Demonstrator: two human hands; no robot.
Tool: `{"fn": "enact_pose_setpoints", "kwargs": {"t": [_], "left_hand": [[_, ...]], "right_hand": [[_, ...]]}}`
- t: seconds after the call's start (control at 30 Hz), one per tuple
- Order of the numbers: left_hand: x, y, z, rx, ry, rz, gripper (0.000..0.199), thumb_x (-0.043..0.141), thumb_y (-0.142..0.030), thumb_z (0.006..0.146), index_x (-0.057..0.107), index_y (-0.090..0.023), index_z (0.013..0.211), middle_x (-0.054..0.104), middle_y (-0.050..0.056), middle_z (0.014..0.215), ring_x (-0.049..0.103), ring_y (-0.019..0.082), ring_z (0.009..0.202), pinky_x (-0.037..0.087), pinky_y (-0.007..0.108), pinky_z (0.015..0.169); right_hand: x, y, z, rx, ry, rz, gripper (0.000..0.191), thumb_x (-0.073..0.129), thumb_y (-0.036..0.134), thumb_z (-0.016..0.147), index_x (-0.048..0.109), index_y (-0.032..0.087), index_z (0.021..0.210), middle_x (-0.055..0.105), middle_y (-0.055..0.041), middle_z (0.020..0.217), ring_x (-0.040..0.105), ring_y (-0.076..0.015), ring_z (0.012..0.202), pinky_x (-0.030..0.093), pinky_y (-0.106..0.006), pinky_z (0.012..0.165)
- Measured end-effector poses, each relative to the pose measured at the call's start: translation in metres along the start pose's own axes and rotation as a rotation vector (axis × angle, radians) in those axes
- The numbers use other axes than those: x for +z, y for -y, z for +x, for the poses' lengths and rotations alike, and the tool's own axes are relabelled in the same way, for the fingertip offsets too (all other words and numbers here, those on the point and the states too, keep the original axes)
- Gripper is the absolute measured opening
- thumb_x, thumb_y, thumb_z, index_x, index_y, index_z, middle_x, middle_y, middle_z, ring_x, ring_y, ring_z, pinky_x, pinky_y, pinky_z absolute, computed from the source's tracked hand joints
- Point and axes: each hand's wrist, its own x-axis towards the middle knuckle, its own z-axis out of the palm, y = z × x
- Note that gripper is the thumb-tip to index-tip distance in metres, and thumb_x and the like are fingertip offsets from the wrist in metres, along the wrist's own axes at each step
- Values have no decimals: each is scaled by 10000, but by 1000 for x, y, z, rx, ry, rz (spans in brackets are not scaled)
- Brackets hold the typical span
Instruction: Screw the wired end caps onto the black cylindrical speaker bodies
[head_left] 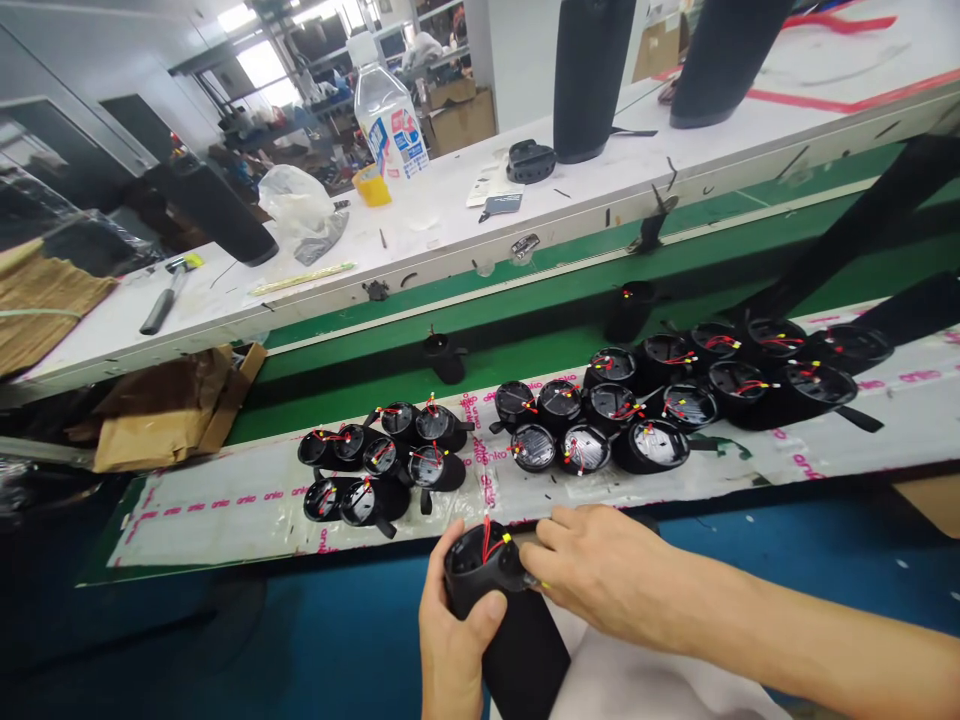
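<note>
My left hand (454, 620) is wrapped around a black cylindrical housing (525, 650), its open end tilted up toward the camera. Red wires (489, 545) with small white and yellow connectors stick out of that opening. My right hand (592, 560) is closed at the right side of the rim. A small dark and yellow bit shows beneath its fingers; what it is cannot be made out. Just beyond, several similar housings (651, 445) stand with open ends up and wires showing. Another group of them (360, 500) is to the left.
The housings stand on a low bench (247, 515) covered in printed plastic. Above it, a white shelf (450, 225) holds a plastic bottle (390, 120), a hammer (166, 295), a clear bag (296, 205) and tall black cylinders (592, 80). A cardboard box (169, 415) sits underneath at left.
</note>
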Motion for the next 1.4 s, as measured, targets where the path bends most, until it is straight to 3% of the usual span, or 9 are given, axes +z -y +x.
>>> {"fn": "enact_pose_setpoints", "kwargs": {"t": [0.33, 0.5, 0.77, 0.93, 1.1, 1.27, 1.4], "left_hand": [[-3, -1, -2, -35, -1, -16, 1078, 981, -656, 555, 635, -209, 1474, 797, 143, 1337, 736, 404, 1255, 615, 429, 1057], [-5, 8, -4, -34, -18, 87, 1057, 951, -672, 588, 604, -217, 1477, 787, 141, 1314, 730, 389, 1238, 591, 452, 1068], [-8, 12, -8, 19, -76, 192, 904, 931, -584, 659, 624, -220, 1427, 769, 133, 1299, 732, 360, 1197, 567, 475, 1086], [-8, 11, -4, 15, -6, 143, 909, 939, -617, 625, 661, -214, 1391, 793, 125, 1238, 758, 351, 1124, 606, 450, 1023], [-7, 13, -2, 3, -30, 160, 890, 924, -637, 633, 666, -216, 1374, 805, 115, 1215, 761, 359, 1121, 580, 472, 1062], [-7, 21, 3, 16, -59, 107, 956, 887, -667, 620, 609, -241, 1430, 808, 118, 1274, 742, 388, 1218, 583, 464, 1074], [-5, 35, 17, -9, -64, 84, 908, 774, -610, 770, 480, -240, 1545, 809, 142, 1283, 781, 383, 1172, 623, 507, 1032]], "right_hand": [[7, -5, 4, -78, 93, -78, 199, 721, 143, 885, 565, 239, 964, 660, -14, 803, 613, -220, 666, 226, -376, 530], [8, -1, 7, -109, 165, -47, 165, 717, 163, 903, 584, 227, 978, 670, -24, 794, 596, -201, 631, 201, -378, 495], [12, 5, 9, -103, 228, -44, 202, 730, 117, 847, 606, 212, 974, 677, -36, 805, 614, -204, 652, 181, -388, 474], [10, -2, 10, -124, 208, -1, 166, 695, 107, 895, 605, 207, 992, 683, -30, 795, 602, -194, 618, 167, -387, 479], [15, 0, 11, -109, 177, 39, 176, 716, 90, 872, 605, 211, 935, 695, -30, 833, 626, -202, 661, 186, -379, 486], [21, 0, 1, -39, 110, 93, 55, 632, 265, 1024, 627, 211, 1030, 719, -25, 869, 680, -214, 756, 340, -359, 567], [29, -2, -21, 87, -71, 311, 82, 559, 255, 1033, 634, 220, 1027, 713, -13, 865, 668, -200, 746, 426, -344, 656]]}}
